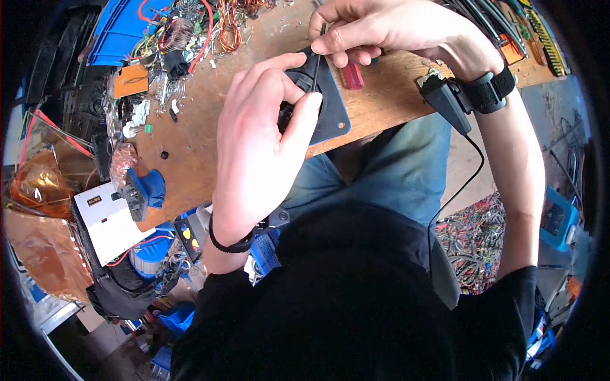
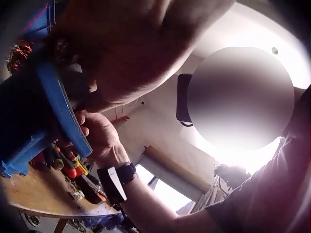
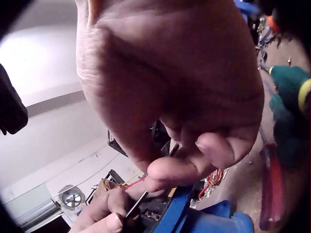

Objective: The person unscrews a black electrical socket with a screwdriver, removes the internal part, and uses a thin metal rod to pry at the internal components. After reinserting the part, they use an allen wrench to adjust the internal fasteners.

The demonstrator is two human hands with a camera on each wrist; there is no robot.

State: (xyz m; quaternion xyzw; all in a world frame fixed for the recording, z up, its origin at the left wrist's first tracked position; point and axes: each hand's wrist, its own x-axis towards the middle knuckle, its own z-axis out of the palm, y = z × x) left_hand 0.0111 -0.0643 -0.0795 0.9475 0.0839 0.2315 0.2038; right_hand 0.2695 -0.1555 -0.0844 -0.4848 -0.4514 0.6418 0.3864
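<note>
A dark plate with a blue edge lies at the front of the wooden bench, a dark fitting in its middle. Over it, my right hand pinches the upper part of a thin dark rod between thumb and fingers. My left hand curls over the plate from the left, its thumb and a finger closing on the rod's lower end. In the right wrist view the rod runs down from the right fingertips to the left thumb. The blue edge crosses the left wrist view.
A screwdriver with a clear red handle lies just right of the plate. Wire scraps and a copper coil crowd the bench's left back. A blue fixture stands at the front left edge, and several tools lie at the back right.
</note>
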